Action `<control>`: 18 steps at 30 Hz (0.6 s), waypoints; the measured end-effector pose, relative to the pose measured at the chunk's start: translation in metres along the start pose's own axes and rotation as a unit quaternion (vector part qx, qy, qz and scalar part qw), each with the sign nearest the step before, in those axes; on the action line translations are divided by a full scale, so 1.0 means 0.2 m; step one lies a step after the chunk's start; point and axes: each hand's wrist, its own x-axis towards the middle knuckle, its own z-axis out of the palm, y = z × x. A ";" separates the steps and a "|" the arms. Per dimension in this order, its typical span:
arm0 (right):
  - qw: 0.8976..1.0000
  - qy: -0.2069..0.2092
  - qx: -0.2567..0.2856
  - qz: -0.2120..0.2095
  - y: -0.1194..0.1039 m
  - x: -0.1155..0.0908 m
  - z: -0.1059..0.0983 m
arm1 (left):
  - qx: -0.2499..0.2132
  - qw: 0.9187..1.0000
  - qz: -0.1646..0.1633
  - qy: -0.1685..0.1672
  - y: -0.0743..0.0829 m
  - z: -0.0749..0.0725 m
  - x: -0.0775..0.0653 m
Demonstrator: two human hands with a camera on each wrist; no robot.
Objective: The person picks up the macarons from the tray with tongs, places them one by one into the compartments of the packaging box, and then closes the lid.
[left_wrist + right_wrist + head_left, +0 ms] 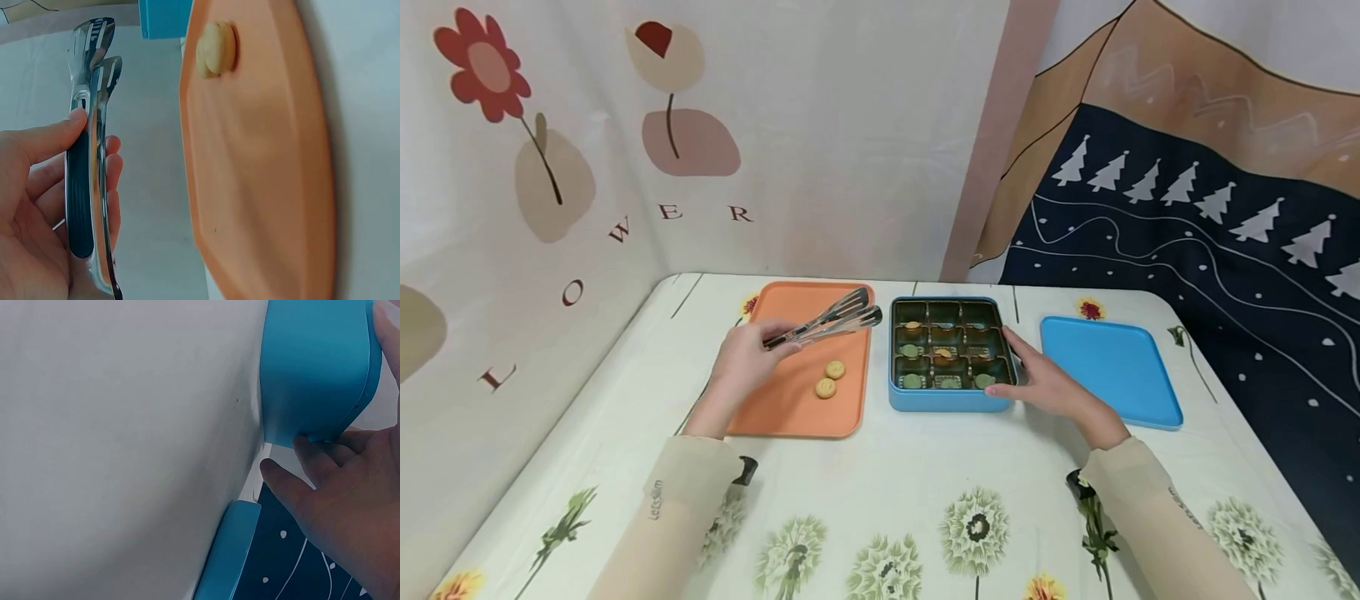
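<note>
My left hand [747,357] grips metal tongs [831,321] with dark handle inlays, holding them over an orange tray [790,417]. The tongs' two arms [87,94] lie close together with nothing between their tips. Two round pale-yellow cookies [826,388] lie side by side on the tray. To the right sits a blue box [951,402] with a dark insert split into several compartments. Small green pieces [912,381] and orange pieces [945,353] lie in some of them. My right hand [1047,379] rests against the box's right side, fingers [319,462] extended along it, thumb at the front corner.
A flat blue lid [1108,371] lies on the table right of the box, beyond my right hand. The white tablecloth [880,467] has printed flowers. Printed curtains [850,167] hang behind and along both sides of the table.
</note>
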 end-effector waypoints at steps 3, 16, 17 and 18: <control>1.000 0.000 0.002 -0.003 0.00 0.00 0.00 | 0.000 1.000 -0.009 -0.005 -0.02 -0.02 -0.02; 1.000 0.002 -0.001 0.000 0.00 0.00 0.01 | 0.015 1.000 -0.015 -0.005 -0.10 -0.05 -0.10; 1.000 0.001 -0.001 0.000 0.00 0.00 0.01 | 0.015 1.000 -0.018 -0.005 -0.11 -0.05 -0.11; 1.000 0.001 -0.001 0.001 0.00 0.00 0.01 | 0.014 1.000 -0.021 -0.006 -0.11 -0.05 -0.11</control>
